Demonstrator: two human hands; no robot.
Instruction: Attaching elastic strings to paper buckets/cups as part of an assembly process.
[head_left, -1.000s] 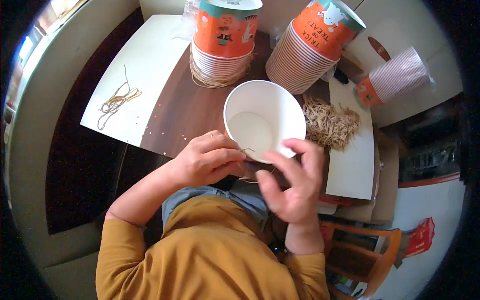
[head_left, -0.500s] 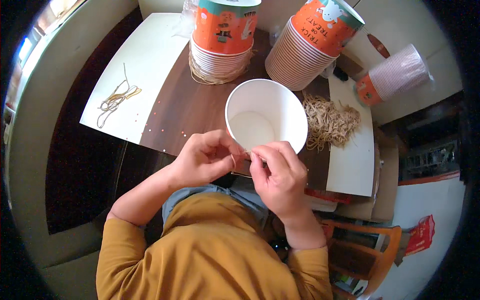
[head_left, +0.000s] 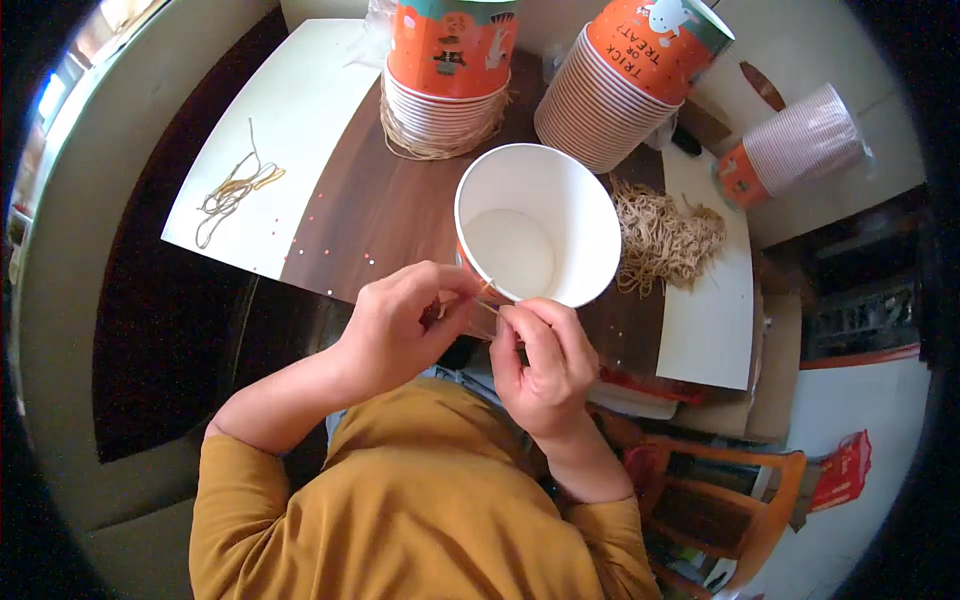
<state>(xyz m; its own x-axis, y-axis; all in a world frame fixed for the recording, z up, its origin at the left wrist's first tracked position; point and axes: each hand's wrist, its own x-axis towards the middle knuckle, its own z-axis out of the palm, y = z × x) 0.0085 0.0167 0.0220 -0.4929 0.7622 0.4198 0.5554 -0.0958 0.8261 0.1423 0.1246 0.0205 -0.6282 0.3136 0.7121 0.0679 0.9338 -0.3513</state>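
Note:
A large paper bucket [head_left: 583, 225] with a white inside stands in front of me, its open mouth tipped toward me. At its near rim my left hand [head_left: 395, 325] is closed in a pinch, with a thin tan cord [head_left: 487, 308] at the fingertips. My right hand [head_left: 550, 365] pinches the same cord between thumb and forefinger, just below the rim. A short span of cord runs between the two hands. The left fingertips are partly hidden, and whether the cord passes through the bucket's wall cannot be made out.
A heap of tan cords [head_left: 665, 240] lies right of the bucket. Behind stand two stacks of orange and green buckets, one cord-ringed [head_left: 450, 55], one leaning [head_left: 610, 105]. A wrapped stack [head_left: 800, 145] lies far right. Loose cords [head_left: 235, 195] lie left. A wooden chair [head_left: 765, 510] stands lower right.
My right hand has shifted slightly left and down, and more cord shows between my hands. The bucket sits a little higher and farther right in view.

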